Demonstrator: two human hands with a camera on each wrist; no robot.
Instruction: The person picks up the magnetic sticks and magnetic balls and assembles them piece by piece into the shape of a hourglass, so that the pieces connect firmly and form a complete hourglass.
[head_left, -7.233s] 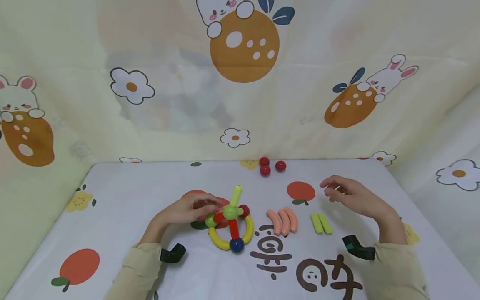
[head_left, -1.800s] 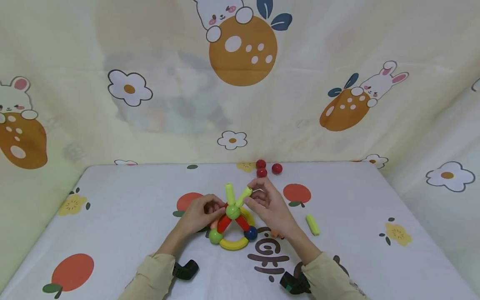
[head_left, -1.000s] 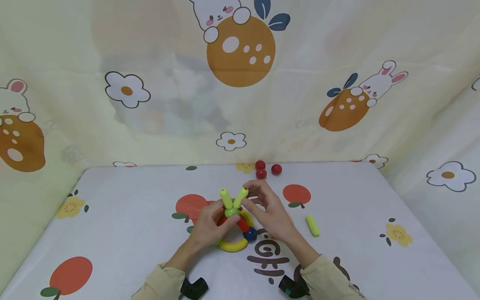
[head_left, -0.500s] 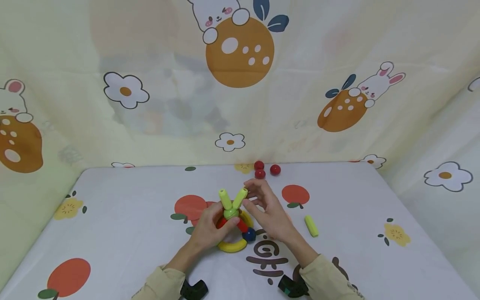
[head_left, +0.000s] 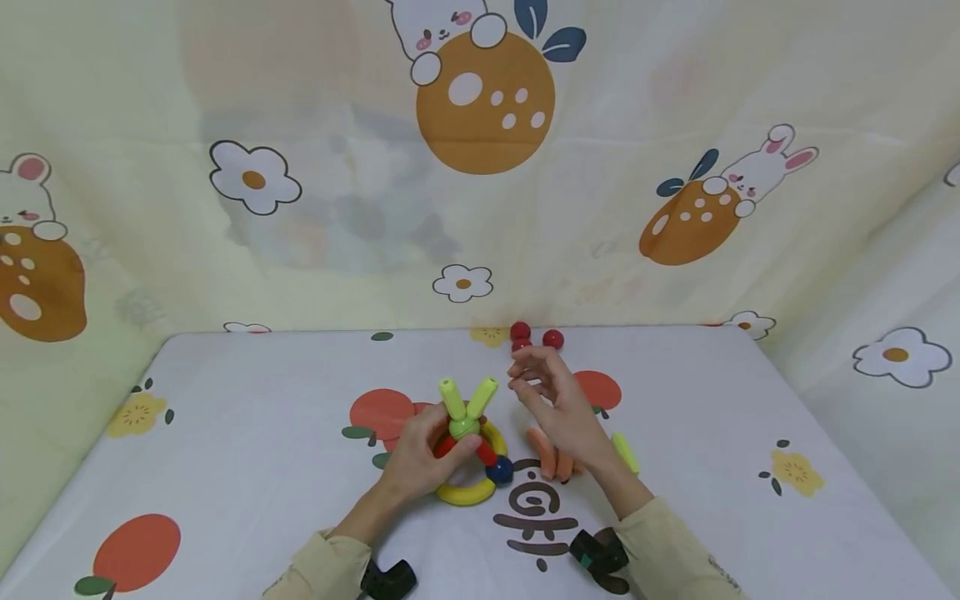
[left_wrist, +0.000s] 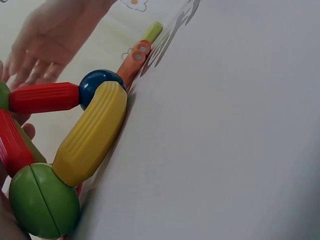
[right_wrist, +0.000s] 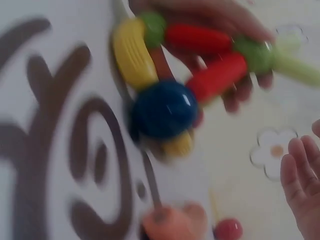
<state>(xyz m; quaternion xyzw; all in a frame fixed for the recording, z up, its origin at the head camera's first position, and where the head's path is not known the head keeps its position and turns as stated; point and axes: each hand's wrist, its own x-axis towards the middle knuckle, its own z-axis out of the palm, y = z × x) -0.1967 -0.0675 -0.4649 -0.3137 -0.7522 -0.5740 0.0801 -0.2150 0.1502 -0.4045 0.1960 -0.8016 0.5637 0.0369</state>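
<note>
A toy frame of magnetic balls and rods stands on the table in the head view. Curved yellow rods (head_left: 465, 495) and a blue ball (head_left: 500, 470) form its base ring; red rods (head_left: 486, 452) rise to a green ball (head_left: 464, 427). Two light-green rods (head_left: 482, 397) stick up from that ball in a V. My left hand (head_left: 411, 458) grips the frame near the top, thumb in front, covering part of it. My right hand (head_left: 558, 410) is just right of the V, fingers loosely bent and holding nothing. The left wrist view shows another green ball (left_wrist: 44, 200) low on the frame.
Curved pink rods (head_left: 543, 454) lie right of the frame, partly behind the right forearm. A loose light-green rod (head_left: 624, 452) lies farther right. Three red balls (head_left: 552, 338) sit near the table's back edge, before a printed curtain (head_left: 360, 250).
Earlier a second light-green rod was added to the top ball. My left hand shifted its grip to the frame's front. Just now the right hand let go of that rod and moved right.
</note>
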